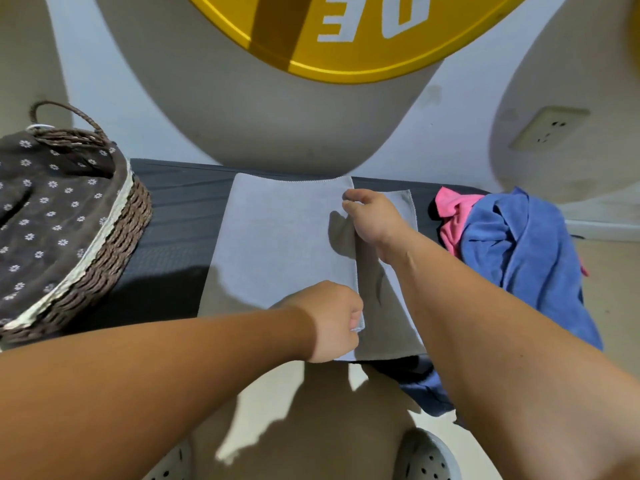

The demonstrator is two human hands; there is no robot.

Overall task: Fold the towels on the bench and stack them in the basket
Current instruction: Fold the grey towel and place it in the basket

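Note:
A pale grey towel (277,237) lies flat on the dark bench (180,206), with its upper layer folded over from the right. My left hand (332,320) pinches the near corner of that folded edge. My right hand (374,220) pinches the far corner of the same edge. A strip of the lower layer (391,306) shows to the right of the fold. A blue towel (526,251) and a pink towel (450,216) lie crumpled together at the bench's right end. The woven basket (114,251) with a dark flowered lining stands at the left.
A wall with a socket (550,129) rises behind the bench. A yellow round sign (346,46) hangs above. Part of the blue towel droops off the bench's front edge (429,393). My feet in pale clogs (429,459) are on the floor below.

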